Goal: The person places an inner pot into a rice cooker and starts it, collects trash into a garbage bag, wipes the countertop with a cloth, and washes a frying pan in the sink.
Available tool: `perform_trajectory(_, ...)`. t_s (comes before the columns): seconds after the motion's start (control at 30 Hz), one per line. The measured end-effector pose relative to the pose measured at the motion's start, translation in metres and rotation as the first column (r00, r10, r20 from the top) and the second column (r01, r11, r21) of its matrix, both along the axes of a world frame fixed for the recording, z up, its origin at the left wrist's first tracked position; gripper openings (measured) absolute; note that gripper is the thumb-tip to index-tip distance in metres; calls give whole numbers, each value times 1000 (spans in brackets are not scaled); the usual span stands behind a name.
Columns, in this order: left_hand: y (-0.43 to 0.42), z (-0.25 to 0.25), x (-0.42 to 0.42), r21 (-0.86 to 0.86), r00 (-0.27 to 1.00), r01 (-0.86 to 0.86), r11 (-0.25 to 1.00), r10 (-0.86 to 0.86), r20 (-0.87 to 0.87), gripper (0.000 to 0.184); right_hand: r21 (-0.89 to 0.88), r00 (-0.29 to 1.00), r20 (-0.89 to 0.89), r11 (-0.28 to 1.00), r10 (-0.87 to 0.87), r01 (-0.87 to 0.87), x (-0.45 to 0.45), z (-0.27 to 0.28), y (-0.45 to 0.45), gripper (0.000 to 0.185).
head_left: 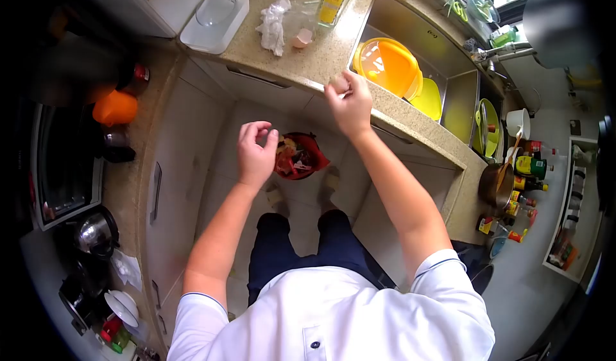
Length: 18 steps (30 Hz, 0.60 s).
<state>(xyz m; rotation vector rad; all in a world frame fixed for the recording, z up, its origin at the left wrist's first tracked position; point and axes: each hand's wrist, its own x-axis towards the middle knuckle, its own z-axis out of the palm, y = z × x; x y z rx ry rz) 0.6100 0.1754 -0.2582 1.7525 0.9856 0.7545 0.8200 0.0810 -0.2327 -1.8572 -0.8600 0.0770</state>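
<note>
What looks like an egg (339, 84) is pinched in the right hand's (353, 107) grip at the counter's (292, 66) edge. The left hand (256, 159), grip loosely spread, appears near a red bin (313, 148); an eggshell (302, 39) lies on the counter.

Bright daylight from the window (506, 9), upper right — white glare on the orange basin (391, 64) — and curved edges fading black.

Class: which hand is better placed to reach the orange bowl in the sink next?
Probably the right hand: it appears close to the orange bowl, while the left hand is farther off, near the red bin.
</note>
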Motion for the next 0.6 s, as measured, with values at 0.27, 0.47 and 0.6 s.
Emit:
perform_trajectory(0.27,32,-15,46,72,996,-94,993,94,8,18,-355,965,-179,903,191,-244,-83,-143,-104,51)
perform_trajectory(0.47,54,-8,101,301,998,-66,951,60,27,26,-642,952,-301,724,64,-252,-100,-209,-90,63)
perform_trajectory(0.6,68,-7,118,447,999,-37,894,42,-3,33,-630,962,-272,752,24,-196,-94,-188,-101,60)
